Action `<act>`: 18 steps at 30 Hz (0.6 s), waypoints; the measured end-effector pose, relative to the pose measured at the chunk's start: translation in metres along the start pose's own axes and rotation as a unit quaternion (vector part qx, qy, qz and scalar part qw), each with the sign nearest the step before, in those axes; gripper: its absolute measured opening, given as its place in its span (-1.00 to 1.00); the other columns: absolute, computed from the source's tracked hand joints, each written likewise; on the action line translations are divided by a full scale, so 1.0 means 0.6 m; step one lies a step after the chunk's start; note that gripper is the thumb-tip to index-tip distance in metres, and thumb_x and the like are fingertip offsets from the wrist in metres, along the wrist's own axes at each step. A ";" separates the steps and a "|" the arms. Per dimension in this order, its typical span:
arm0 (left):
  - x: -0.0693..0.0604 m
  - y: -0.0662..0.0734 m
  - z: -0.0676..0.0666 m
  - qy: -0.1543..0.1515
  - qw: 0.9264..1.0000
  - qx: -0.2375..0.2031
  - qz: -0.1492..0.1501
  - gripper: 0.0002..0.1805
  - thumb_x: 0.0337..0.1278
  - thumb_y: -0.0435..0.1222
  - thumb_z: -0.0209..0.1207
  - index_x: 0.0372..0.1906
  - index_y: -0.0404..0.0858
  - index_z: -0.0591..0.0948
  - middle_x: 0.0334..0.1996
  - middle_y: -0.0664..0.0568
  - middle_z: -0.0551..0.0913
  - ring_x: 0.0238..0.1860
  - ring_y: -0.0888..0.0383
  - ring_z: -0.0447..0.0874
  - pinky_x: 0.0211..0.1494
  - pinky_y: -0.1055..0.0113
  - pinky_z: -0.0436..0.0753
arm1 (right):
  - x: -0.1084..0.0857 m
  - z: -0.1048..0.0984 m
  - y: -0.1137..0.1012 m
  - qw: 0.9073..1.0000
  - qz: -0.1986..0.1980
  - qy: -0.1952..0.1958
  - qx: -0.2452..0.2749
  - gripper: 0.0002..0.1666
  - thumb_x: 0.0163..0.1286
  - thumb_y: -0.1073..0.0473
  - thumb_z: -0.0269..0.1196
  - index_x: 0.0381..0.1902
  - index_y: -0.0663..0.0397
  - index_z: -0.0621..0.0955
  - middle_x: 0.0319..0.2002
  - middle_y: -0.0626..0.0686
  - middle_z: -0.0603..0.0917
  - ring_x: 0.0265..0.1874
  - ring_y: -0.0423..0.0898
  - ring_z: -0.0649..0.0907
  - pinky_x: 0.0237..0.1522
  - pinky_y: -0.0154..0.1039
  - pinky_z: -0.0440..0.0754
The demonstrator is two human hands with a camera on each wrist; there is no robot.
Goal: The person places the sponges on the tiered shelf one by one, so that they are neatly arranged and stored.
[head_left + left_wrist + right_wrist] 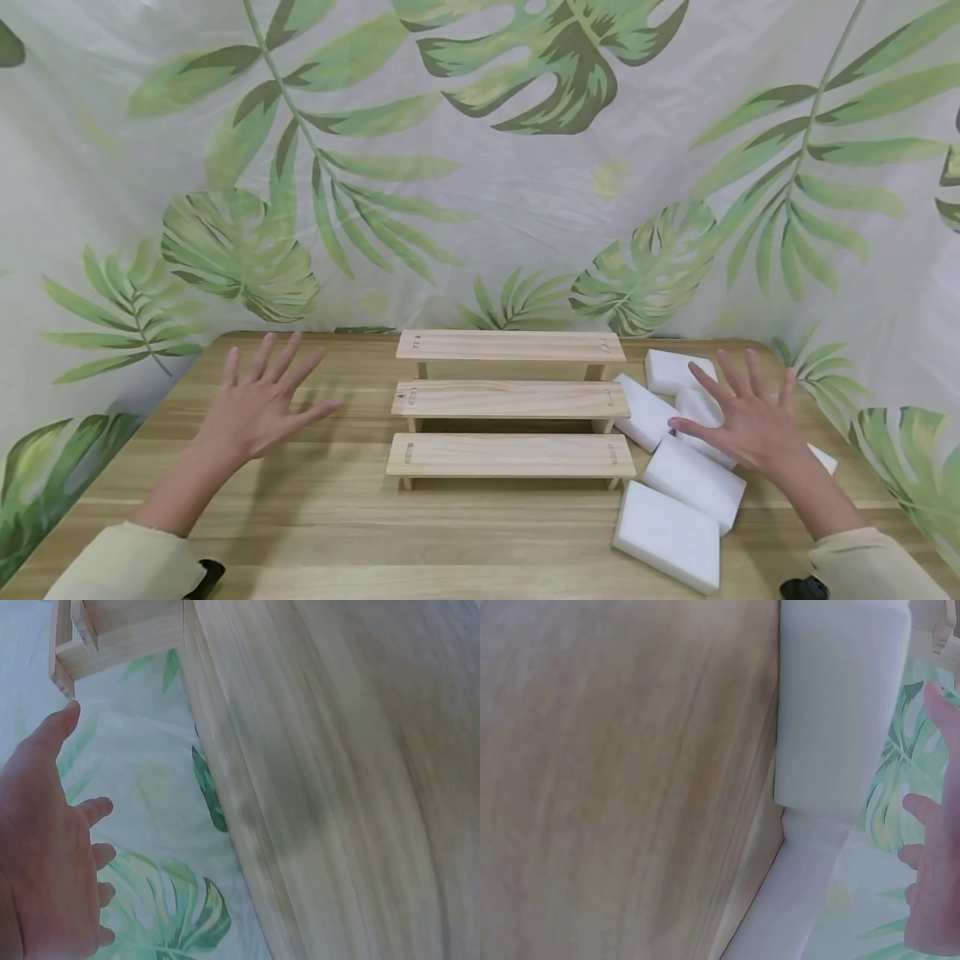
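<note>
The left hand [258,417] hovers with fingers spread, holding nothing, over the left side of the tabletop [322,533]. The three-tier wooden stand [510,457] is mid-table; steadying it by one end would likely keep it from sliding. Right of it, white blocks [667,533] lie loosely bunched; pinching the near one across opposite edges should disturb the others least. The right hand [761,421], spread and holding nothing, hovers by the blocks. Behind the wood-grain tabletop hangs a leaf-print sheet [525,192].

Smth wd rack [510,400], matt blocks [694,479]
</note>
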State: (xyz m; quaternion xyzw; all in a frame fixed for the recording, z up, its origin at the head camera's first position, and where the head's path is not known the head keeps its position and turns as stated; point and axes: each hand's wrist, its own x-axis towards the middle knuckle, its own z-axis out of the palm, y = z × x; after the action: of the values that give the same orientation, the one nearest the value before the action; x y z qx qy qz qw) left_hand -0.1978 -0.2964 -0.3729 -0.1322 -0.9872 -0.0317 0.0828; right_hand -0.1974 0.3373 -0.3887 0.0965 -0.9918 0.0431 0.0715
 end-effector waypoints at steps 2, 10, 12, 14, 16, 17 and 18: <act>0.003 0.008 0.002 -0.005 1.000 -0.013 0.003 -0.01 0.35 0.40 0.00 0.62 -0.16 0.23 0.65 -0.26 -0.04 0.62 -0.38 -0.24 0.46 -0.46 -0.30 | 0.000 0.000 -0.005 1.000 -0.004 -0.005 0.002 0.11 0.36 -0.58 0.10 0.63 -0.09 0.21 0.61 0.39 0.03 0.58 0.43 -0.25 0.31 0.53 -0.58; 0.016 0.047 0.003 -0.026 0.993 -0.110 0.034 0.00 0.32 0.33 0.13 0.66 -0.12 0.15 0.65 -0.23 -0.01 0.62 -0.37 -0.24 0.46 -0.47 -0.19 | 0.001 -0.002 -0.029 0.998 -0.033 0.005 0.048 0.04 0.35 -0.47 0.22 0.56 0.02 0.33 0.55 0.36 0.23 0.57 0.43 0.00 0.33 0.62 -0.17; 0.019 0.056 0.003 -0.024 0.989 -0.140 0.047 -0.02 0.32 0.28 0.17 0.65 -0.13 0.17 0.63 -0.26 0.05 0.61 -0.41 -0.17 0.46 -0.48 -0.13 | 0.003 -0.001 -0.034 0.997 -0.045 0.013 0.060 0.02 0.34 -0.43 0.26 0.53 0.08 0.38 0.51 0.36 0.31 0.54 0.44 0.12 0.33 0.60 -0.07; 0.022 0.064 0.004 -0.016 0.984 -0.167 0.061 -0.05 0.32 0.22 0.21 0.63 -0.16 0.21 0.60 -0.28 0.14 0.58 -0.43 -0.06 0.44 -0.48 -0.06 | 0.006 0.000 -0.039 0.996 -0.056 0.017 0.073 0.00 0.33 -0.39 0.30 0.49 0.14 0.42 0.46 0.37 0.38 0.50 0.44 0.21 0.33 0.56 0.02; 0.025 0.069 0.008 -0.002 0.978 -0.191 0.080 -0.09 0.33 0.16 0.24 0.60 -0.20 0.26 0.55 -0.31 0.24 0.54 -0.44 0.09 0.42 -0.47 0.06 | 0.008 -0.001 -0.044 0.994 -0.058 0.014 0.095 -0.02 0.33 -0.35 0.33 0.47 0.17 0.44 0.43 0.38 0.43 0.46 0.45 0.29 0.30 0.54 0.15; 0.026 0.072 0.010 0.004 0.975 -0.204 0.089 -0.11 0.33 0.13 0.26 0.59 -0.23 0.28 0.53 -0.32 0.28 0.52 -0.43 0.14 0.41 -0.46 0.11 | 0.009 -0.001 -0.046 0.992 -0.058 0.011 0.107 -0.04 0.33 -0.34 0.35 0.46 0.19 0.45 0.42 0.39 0.44 0.43 0.46 0.33 0.28 0.52 0.22; 0.028 0.074 0.013 0.006 0.972 -0.217 0.095 -0.13 0.34 0.10 0.27 0.58 -0.24 0.30 0.52 -0.31 0.31 0.51 -0.41 0.19 0.40 -0.44 0.16 | 0.010 -0.002 -0.048 0.991 -0.059 0.008 0.120 -0.05 0.34 -0.31 0.36 0.45 0.21 0.46 0.40 0.40 0.45 0.41 0.46 0.36 0.26 0.51 0.27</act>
State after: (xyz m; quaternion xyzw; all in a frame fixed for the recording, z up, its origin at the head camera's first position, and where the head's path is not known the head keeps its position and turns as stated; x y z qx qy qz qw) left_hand -0.2028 -0.2485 -0.3757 -0.2398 -0.9392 -0.2381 0.0611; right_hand -0.1971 0.3079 -0.3848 0.1625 -0.9715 0.1582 0.0694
